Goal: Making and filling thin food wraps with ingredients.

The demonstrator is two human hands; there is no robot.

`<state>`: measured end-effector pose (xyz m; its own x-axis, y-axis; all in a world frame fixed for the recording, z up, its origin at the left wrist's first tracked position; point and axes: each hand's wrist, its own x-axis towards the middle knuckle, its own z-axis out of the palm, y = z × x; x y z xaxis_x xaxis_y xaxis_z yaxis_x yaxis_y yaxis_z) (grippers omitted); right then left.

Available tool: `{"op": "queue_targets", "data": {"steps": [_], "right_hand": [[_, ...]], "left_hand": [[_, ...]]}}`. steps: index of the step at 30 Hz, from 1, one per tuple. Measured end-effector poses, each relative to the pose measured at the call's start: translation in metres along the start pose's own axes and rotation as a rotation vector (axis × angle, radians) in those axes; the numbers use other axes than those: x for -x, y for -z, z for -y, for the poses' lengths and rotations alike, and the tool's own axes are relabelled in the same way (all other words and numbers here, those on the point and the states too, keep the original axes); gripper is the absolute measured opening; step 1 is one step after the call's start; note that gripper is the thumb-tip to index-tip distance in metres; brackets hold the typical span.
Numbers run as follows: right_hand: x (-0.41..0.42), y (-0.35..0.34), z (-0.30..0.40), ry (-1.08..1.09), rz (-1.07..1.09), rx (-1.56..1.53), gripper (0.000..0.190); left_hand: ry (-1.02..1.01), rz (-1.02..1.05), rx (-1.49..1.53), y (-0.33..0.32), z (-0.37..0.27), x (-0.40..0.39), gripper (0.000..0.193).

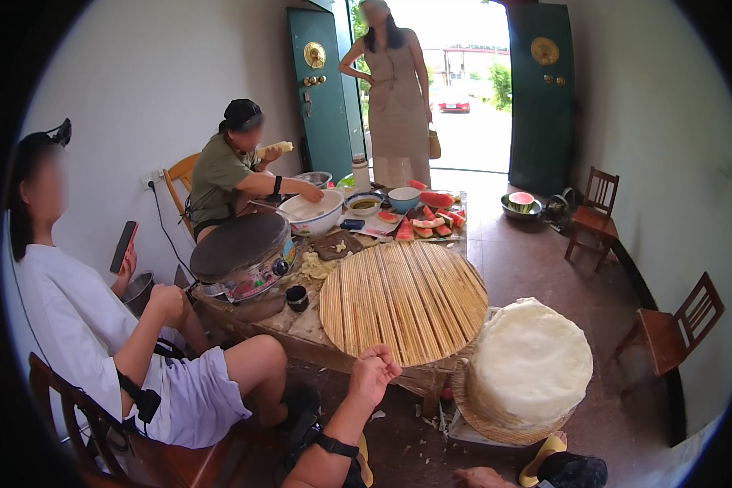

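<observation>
My left hand (373, 373) is raised just before the near edge of a round reed board (404, 302), its fingers bent. Nothing shows in it, but its palm side is not fully seen. At the bottom edge, my right hand (483, 477) is partly cut off, low over the floor near my yellow sandal (541, 459). Its fingers cannot be made out. A tall stack of thin white flatbreads (529, 360) stands right of the board on a round woven mat (463, 396). The bare reed board lies on a low, worn table (262, 318).
A round electric griddle (241, 247) stands at the table's left, near a black cup (297, 298). Behind are an enamel basin (314, 213) and watermelon slices (428, 224). A person in white (76, 323) sits left; two others are farther back. Wooden chairs (665, 341) line the right wall.
</observation>
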<state>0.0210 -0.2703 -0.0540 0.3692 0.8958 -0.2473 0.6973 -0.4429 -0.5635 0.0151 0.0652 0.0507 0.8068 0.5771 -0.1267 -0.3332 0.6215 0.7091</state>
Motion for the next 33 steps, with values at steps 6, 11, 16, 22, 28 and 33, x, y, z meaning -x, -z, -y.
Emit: {"op": "queue_targets", "data": {"steps": [6, 11, 16, 22, 28, 33], "right_hand": [[0.001, 0.017, 0.022, 0.015, 0.082, 0.011, 0.020], [-0.005, 0.009, 0.025, 0.054, 0.066, -0.119, 0.023], [-0.013, -0.005, 0.012, 0.018, 0.083, -0.059, 0.023], [-0.024, -0.008, 0.016, -0.040, 0.140, 0.000, 0.023], [-0.028, -0.013, 0.020, -0.054, 0.155, 0.023, 0.024], [-0.027, -0.014, 0.017, -0.076, 0.167, 0.043, 0.024]], "left_hand": [[0.026, 0.011, -0.026, -0.008, 0.011, -0.007, 0.026], [0.004, -0.013, -0.031, 0.004, 0.002, -0.004, 0.028], [-0.011, 0.015, 0.029, 0.015, -0.007, -0.002, 0.027], [-0.028, 0.016, 0.053, 0.016, -0.015, 0.000, 0.028], [-0.028, 0.026, 0.062, 0.020, -0.019, 0.000, 0.028], [-0.025, 0.011, 0.056, 0.017, -0.018, 0.000, 0.027]]}}
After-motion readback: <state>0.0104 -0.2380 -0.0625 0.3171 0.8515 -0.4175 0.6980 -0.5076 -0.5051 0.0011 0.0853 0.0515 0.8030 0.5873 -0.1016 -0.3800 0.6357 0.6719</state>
